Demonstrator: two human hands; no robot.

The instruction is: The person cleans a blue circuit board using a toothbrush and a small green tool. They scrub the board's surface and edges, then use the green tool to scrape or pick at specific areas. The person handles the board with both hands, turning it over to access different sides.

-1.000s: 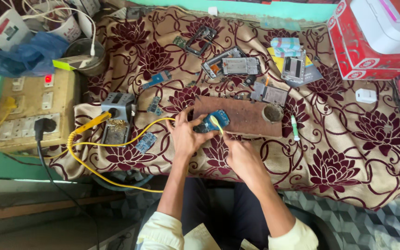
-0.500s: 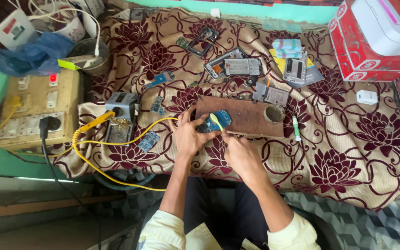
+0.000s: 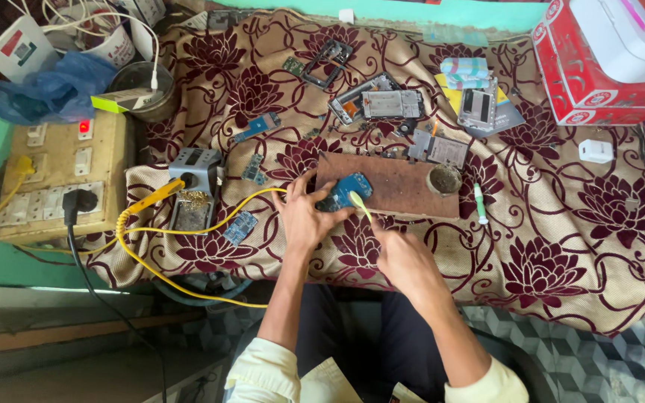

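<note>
Blue and small, the circuit board (image 3: 345, 192) lies at the near left end of a brown wooden block (image 3: 401, 183), which rests on a beige cloth with dark red flowers (image 3: 561, 224) spread over the tabletop. The left hand (image 3: 304, 216) presses down on the board's left edge, fingers spread and flat, pinning rather than gripping it. The right hand (image 3: 404, 257) is closed around a thin pale-green tool (image 3: 361, 207), apparently a small brush, whose tip touches the board's right edge.

Slipping looks like the main risk: the board is only held by fingertip pressure on a smooth block, so a firm stroke of the tool could push it sideways or off the block's near edge onto the cloth. A yellow coiled cable (image 3: 188, 227) runs just beside the left wrist to a yellow-handled soldering iron (image 3: 154, 198) parked in a grey stand (image 3: 194, 186); a drag of the forearm could tug that cable and unseat the iron. Loose small boards (image 3: 240, 226) on the cloth nearby could also be swept aside.

The board itself is irregular in outline, blue-green with darker patches, mostly hidden under the fingers; fine detail cannot be made out. A small round tin (image 3: 444, 177) sits on the block's far right end.
</note>
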